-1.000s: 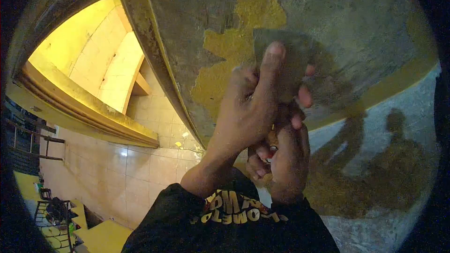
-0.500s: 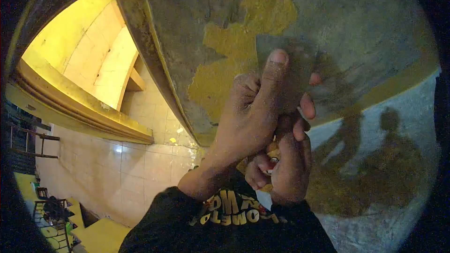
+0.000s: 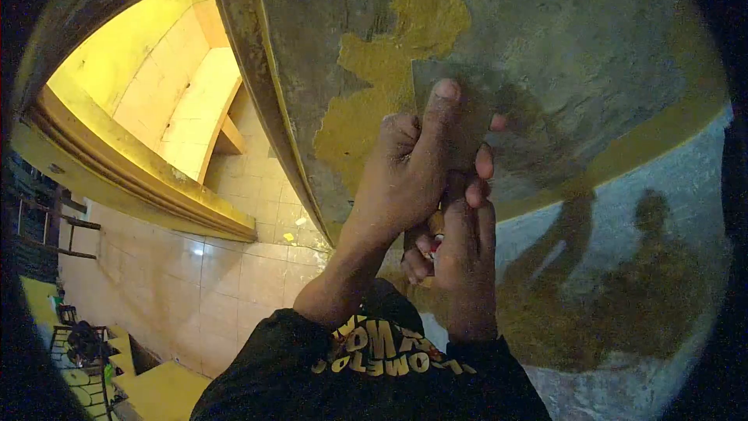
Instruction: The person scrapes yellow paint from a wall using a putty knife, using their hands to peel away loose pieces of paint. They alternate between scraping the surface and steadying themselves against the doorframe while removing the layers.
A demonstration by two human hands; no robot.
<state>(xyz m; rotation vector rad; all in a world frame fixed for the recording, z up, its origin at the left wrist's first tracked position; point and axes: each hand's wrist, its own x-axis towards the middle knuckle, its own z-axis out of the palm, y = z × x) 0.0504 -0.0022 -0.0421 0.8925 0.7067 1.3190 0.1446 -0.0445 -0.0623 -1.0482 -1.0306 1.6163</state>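
Observation:
A flat scraper with a wide grey blade (image 3: 425, 74) is held up against the wall, its top edge by the border of a yellow patch. My left hand (image 3: 405, 175) is closed around the blade's lower part. Its thumb lies along the front face, and its fingertips show past the right side. Just below, my right hand (image 3: 463, 245) is wrapped round the handle, mostly hidden by the fingers; a small red and white bit shows there. Yellow paint (image 3: 432, 12) remains on the rough grey wall (image 3: 576, 39) beside bare plaster.
At the left edge of the wall runs a raised frame (image 3: 273, 70), and past it a lit, tiled opening (image 3: 167, 86). Pale floor tiles (image 3: 241, 281) bear paint flakes (image 3: 290, 237). A ladder-like wooden rack (image 3: 74, 238) stands far left. Shadows (image 3: 561, 234) fall on the bluish lower wall.
Both hands and the scraper have shifted slightly left in view, and my right hand sits a little higher. The view itself has moved a little. Both grips stay closed.

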